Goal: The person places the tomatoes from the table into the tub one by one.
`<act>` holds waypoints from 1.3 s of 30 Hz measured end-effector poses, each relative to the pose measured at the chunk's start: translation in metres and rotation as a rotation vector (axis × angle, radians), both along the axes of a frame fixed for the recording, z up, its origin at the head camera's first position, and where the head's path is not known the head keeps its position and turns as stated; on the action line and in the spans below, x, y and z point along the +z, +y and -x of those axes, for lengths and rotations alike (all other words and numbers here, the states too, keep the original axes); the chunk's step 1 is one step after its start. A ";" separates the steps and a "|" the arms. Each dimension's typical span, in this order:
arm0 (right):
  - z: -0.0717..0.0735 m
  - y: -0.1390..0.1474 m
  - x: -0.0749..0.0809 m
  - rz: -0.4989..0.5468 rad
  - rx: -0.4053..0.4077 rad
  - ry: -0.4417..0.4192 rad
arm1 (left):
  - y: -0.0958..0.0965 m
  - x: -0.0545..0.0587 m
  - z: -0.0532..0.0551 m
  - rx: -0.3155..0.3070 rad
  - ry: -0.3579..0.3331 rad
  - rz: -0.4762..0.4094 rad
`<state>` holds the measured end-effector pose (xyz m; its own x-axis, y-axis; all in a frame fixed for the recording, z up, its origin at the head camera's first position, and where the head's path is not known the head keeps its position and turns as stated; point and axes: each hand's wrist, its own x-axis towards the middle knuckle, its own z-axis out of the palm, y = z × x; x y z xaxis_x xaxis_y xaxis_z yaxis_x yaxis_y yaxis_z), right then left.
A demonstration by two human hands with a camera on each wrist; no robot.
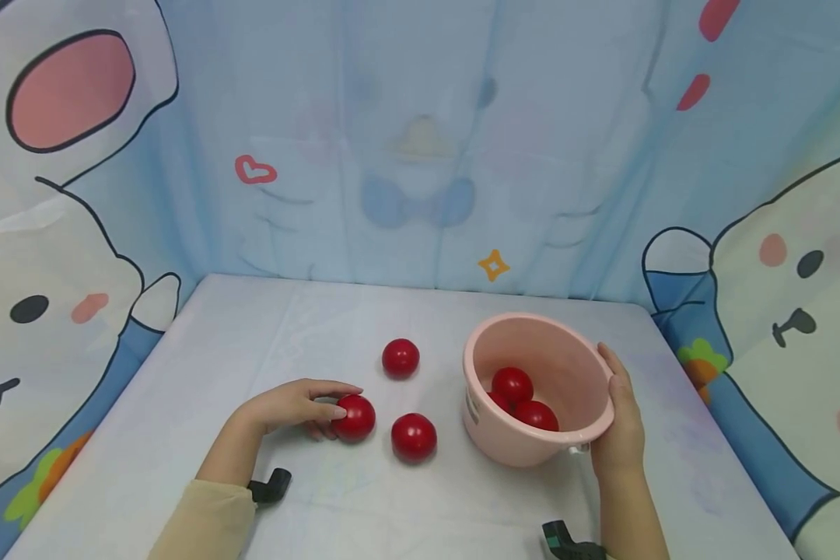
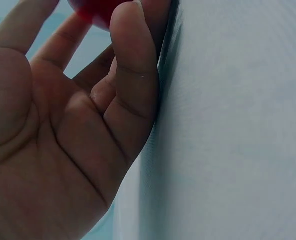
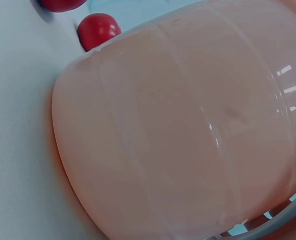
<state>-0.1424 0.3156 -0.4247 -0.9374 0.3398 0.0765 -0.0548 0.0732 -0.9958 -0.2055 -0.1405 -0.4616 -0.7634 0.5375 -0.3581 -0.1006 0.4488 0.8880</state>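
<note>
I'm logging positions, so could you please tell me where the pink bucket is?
In the head view, the pink bucket is right of centre, between a loose red ball and the right hand, which touches its side.

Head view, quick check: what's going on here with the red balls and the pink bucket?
A person's left hand holds one red ball at the white tabletop, while the right hand grips the side of the pink bucket. At least three balls are inside the bucket. Two more, a far ball and a near ball, lie on the tabletop between the held ball and the bucket.
</note>
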 end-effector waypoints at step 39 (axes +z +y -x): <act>0.001 0.002 -0.003 -0.018 0.012 0.004 | 0.010 0.051 0.025 -0.038 0.101 0.016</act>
